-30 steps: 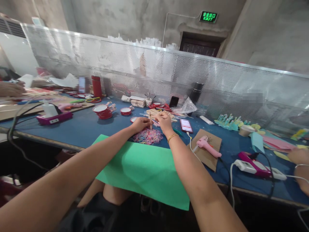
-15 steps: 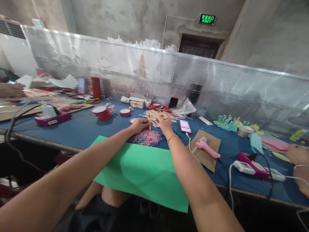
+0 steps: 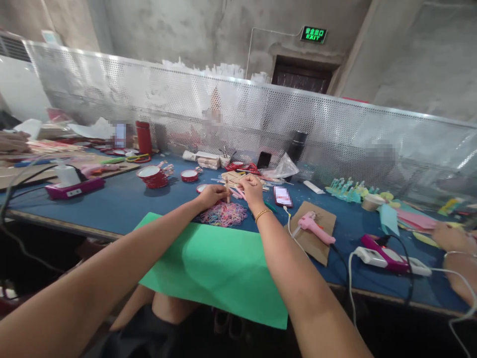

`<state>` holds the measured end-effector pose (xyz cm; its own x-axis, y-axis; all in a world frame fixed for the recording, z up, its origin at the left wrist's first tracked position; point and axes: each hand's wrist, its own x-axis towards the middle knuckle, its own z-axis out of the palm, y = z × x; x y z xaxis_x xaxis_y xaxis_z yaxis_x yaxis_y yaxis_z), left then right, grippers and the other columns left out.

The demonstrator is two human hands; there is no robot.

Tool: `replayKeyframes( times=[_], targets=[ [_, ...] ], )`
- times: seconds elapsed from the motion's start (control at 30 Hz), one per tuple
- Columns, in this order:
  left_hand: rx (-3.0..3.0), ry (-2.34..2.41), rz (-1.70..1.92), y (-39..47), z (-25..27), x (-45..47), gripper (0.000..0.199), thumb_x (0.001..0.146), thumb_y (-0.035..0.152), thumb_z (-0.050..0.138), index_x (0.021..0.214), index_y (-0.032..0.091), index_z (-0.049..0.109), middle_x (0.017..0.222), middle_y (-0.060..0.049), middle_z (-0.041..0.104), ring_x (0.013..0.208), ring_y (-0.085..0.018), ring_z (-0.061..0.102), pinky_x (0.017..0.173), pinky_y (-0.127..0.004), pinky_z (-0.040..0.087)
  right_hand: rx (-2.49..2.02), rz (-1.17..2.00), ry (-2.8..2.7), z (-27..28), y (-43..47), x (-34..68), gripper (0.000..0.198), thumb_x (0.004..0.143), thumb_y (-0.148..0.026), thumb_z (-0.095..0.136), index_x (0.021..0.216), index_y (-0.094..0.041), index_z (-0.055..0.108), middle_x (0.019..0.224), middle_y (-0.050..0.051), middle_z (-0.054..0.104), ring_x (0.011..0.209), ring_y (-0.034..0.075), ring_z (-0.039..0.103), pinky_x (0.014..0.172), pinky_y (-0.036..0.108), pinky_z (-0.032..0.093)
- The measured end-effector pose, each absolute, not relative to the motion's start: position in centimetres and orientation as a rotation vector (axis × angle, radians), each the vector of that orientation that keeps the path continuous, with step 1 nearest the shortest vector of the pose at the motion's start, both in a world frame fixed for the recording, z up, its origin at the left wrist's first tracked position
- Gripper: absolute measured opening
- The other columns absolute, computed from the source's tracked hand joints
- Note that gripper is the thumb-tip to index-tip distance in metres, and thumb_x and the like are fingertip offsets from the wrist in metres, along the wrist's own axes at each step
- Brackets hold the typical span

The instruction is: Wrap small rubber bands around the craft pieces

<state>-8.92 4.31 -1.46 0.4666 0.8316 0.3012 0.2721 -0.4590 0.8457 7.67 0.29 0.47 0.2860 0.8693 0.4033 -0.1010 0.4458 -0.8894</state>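
My left hand (image 3: 211, 197) is closed in a pinch on a flat wooden craft stick (image 3: 228, 191), which stands upright above the table. Just right of the stick, my right hand (image 3: 252, 190) has its fingers pressed together; anything thin between them is too small to make out. Beneath both hands lies a tangled heap of thin multicoloured strands (image 3: 225, 216). A green sheet (image 3: 216, 268) hangs over the table's front edge below my forearms. Behind my hands are loose wooden sticks (image 3: 233, 176).
On the right, a pink glue gun (image 3: 316, 228) rests on cardboard (image 3: 311, 253) beside a purple power strip (image 3: 387, 256). A phone (image 3: 282, 196) lies near my right hand. Red-rimmed round pieces (image 3: 152, 178) stand left. Co-workers' hands (image 3: 452, 238) show at both sides.
The whole scene has shifted slightly left in view. My left hand keeps the stick upright, and my right hand stays pinched close beside it.
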Motion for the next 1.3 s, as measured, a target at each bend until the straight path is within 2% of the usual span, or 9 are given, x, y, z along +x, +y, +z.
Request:
replayKeyframes(
  times=[0.1,0.23,0.6,0.93,1.13,1.3],
  targets=[
    [1.964,0.903,0.96,4.3,-1.4,-8.9,0.042,0.067,0.056,0.076,0.073,0.014,0.071,0.068,-0.003,0.073,0.06,-0.014,0.061,0.06,-0.024,0.049,-0.869,0.795,-1.111,0.6,0.0,7.4,0.017,0.066,-0.032,0.066,0.06,-0.021,0.056,0.057,-0.003,0.063,0.058,0.012,0.058,0.057,0.023,0.045],
    [1.947,0.924,0.97,4.6,-1.7,-8.9,0.042,0.066,0.056,0.076,0.076,0.015,0.071,0.067,-0.002,0.073,0.058,-0.014,0.06,0.055,-0.023,0.045,-0.873,0.808,-1.14,0.7,-0.2,7.2,0.018,0.065,-0.032,0.069,0.059,-0.021,0.055,0.058,-0.003,0.063,0.056,0.012,0.057,0.055,0.022,0.045],
    [2.005,0.944,0.936,3.2,-0.6,-8.7,0.036,0.071,0.05,0.074,0.065,0.015,0.068,0.057,-0.001,0.066,0.054,-0.012,0.054,0.051,-0.021,0.042,-0.901,0.807,-1.148,0.3,0.2,7.3,0.015,0.066,-0.032,0.067,0.061,-0.021,0.058,0.058,-0.004,0.064,0.056,0.012,0.057,0.054,0.022,0.044],
    [1.975,0.985,0.96,3.4,-0.6,-8.5,0.032,0.07,0.046,0.075,0.067,0.015,0.069,0.062,0.0,0.069,0.054,-0.011,0.055,0.055,-0.022,0.046,-0.867,0.817,-1.102,0.4,0.2,7.4,0.018,0.064,-0.032,0.068,0.059,-0.021,0.054,0.057,-0.003,0.063,0.055,0.012,0.057,0.052,0.021,0.044],
    [2.006,0.944,0.942,3.5,-0.8,-8.7,0.034,0.072,0.048,0.074,0.068,0.015,0.07,0.06,0.0,0.068,0.053,-0.011,0.055,0.053,-0.021,0.045,-0.863,0.771,-1.081,0.3,0.4,7.7,0.018,0.065,-0.033,0.067,0.059,-0.022,0.054,0.056,-0.004,0.061,0.059,0.013,0.058,0.057,0.023,0.047],
    [1.926,0.981,0.954,3.3,-0.6,-8.5,0.029,0.07,0.043,0.077,0.071,0.015,0.071,0.064,-0.001,0.071,0.055,-0.012,0.057,0.058,-0.022,0.048,-0.886,0.815,-1.122,0.1,0.4,7.4,0.016,0.066,-0.032,0.067,0.06,-0.021,0.056,0.059,-0.003,0.064,0.056,0.012,0.057,0.053,0.022,0.045]
  ],
)
